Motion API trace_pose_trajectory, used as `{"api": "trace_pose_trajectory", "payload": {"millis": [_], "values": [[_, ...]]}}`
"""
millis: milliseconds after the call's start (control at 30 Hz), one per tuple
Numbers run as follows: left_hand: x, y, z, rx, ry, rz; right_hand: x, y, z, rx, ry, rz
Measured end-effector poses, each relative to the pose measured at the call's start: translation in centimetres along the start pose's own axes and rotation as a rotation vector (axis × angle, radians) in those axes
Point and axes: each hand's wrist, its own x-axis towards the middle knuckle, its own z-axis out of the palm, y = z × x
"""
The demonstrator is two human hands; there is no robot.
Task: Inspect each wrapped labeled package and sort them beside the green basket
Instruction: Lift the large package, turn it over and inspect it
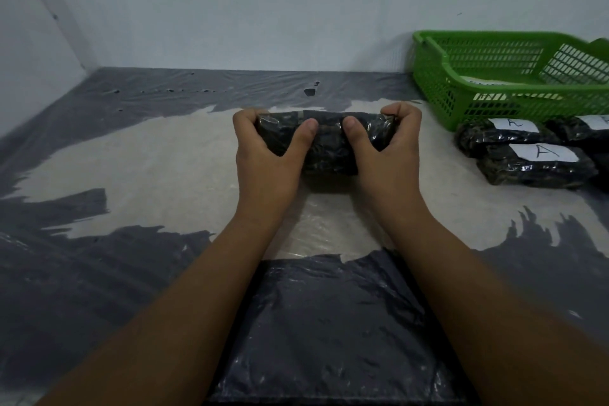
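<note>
A dark, plastic-wrapped package lies across the middle of the table, no label showing on its visible side. My left hand grips its left end and my right hand grips its right end, both thumbs pressed on top near the middle. The green basket stands at the back right. In front of it lie several dark wrapped packages; one near the basket and one in front of that carry white labels marked "A". A third is cut off by the right edge.
The table is covered with a worn grey sheet with pale bare patches. A flat dark plastic bag lies between my forearms at the near edge. White walls close the back and left. Something pale lies inside the basket.
</note>
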Motion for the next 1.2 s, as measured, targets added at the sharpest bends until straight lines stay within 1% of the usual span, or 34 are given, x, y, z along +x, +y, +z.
{"api": "trace_pose_trajectory", "payload": {"millis": [133, 267, 367, 433, 500, 567, 633, 667, 733, 833, 933, 1033, 1133, 1200], "values": [[0.3, -0.4, -0.2, -0.023, -0.017, 0.022, 0.2, 0.2, -0.1, 0.075, -0.022, 0.044], [0.4, -0.3, -0.3, -0.073, -0.005, -0.007, 0.4, 0.2, -0.2, 0.081, -0.018, 0.008], [0.7, -0.6, -0.4, -0.066, 0.012, -0.039, 0.4, 0.4, -0.2, 0.12, -0.026, 0.021], [0.9, -0.6, -0.6, -0.102, 0.0, -0.057, 0.7, 0.4, -0.2, 0.142, 0.008, 0.046], [0.7, -0.4, -0.6, -0.11, -0.062, -0.058, 1.1, 0.5, -0.4, 0.167, 0.066, 0.094], [0.7, -0.7, -0.7, -0.057, -0.113, -0.041, 1.4, 0.6, -0.6, 0.257, 0.085, 0.153], [0.9, -0.9, -0.9, -0.035, -0.105, -0.05, 1.5, 0.8, -0.6, 0.362, 0.025, 0.185], [1.1, -0.9, -1.0, -0.049, -0.103, -0.073, 1.4, 0.7, -0.5, 0.364, -0.018, 0.181], [1.3, -1.0, -1.1, -0.076, -0.14, -0.128, 1.3, 0.7, -0.5, 0.289, -0.074, 0.153], [1.2, -1.1, -1.1, 0.006, -0.194, -0.099, 1.5, 0.9, -1.0, 0.182, -0.097, 0.118], [1.4, -1.2, -1.2, -0.013, -0.166, -0.097, 1.2, 0.8, -1.2, 0.087, -0.188, 0.079], [1.1, -1.0, -1.2, 0.04, -0.155, -0.077, 0.9, 1.0, -1.1, -0.006, -0.186, 0.01], [0.6, -0.8, -1.1, 0.039, -0.134, -0.018, 0.8, 0.9, -0.9, 0.034, -0.163, 0.028], [0.6, -0.7, -1.0, -0.007, -0.135, -0.021, 0.7, 0.8, -0.9, 0.046, -0.127, 0.027]]}}
